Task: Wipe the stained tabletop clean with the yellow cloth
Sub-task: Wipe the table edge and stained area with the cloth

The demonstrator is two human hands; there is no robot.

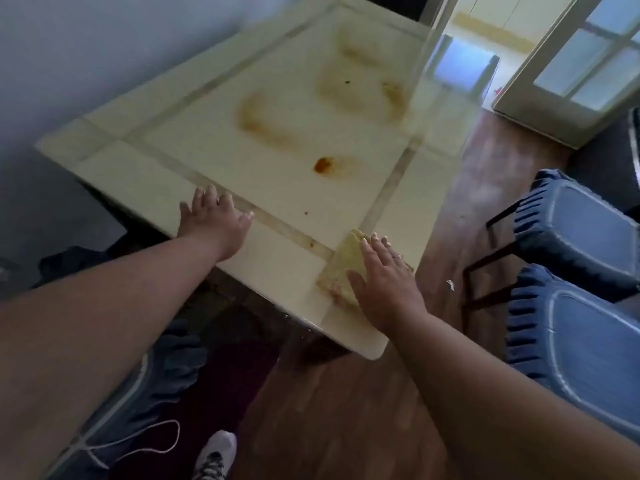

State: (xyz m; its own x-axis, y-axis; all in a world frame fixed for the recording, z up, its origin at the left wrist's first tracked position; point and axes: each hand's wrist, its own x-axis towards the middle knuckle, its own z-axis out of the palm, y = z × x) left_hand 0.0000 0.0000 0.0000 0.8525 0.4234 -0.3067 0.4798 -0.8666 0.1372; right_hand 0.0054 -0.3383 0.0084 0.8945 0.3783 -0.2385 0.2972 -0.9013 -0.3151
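Note:
A cream tabletop [207, 140] carries several brown smears, the darkest an orange-brown blot [323, 165] near the middle, with longer faded streaks [266, 123] farther back. A folded yellow cloth [341, 268] lies flat near the table's near right corner. My right hand [384, 278] rests palm down on the cloth with fingers spread, pressing it to the table. My left hand [211, 223] lies flat on the near edge of the table, fingers apart, holding nothing.
Two blue plastic stools [571, 265] stand right of the table on the wooden floor [346, 410]. A white wall [86, 64] borders the table's left side. A glazed door [571, 64] stands open at the far right. My shoe [216, 452] shows below.

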